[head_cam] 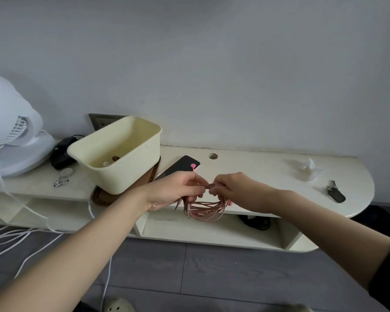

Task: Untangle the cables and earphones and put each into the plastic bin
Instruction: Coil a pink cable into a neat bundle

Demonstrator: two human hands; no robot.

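Observation:
A coiled pink cable (206, 209) hangs in loops in front of the cream shelf's edge. My left hand (178, 191) grips the top of the coil, and a pink tie (193, 167) sticks up above its fingers. My right hand (231, 188) pinches the same bundle from the right, the two hands almost touching. The cable's metal plugs dangle below my left hand. The cream plastic bin (131, 176) stands tilted on the shelf to the left of my hands, with small earbud pieces (110, 161) on its bottom.
A dark phone (180, 166) lies behind my hands on the shelf (257, 167). A white fan (11, 131), black adapter (60, 154) and keyring (63, 176) sit left; crumpled plastic (306, 170) and a black key fob (336, 192) sit right. White cords (20, 235) trail over the floor.

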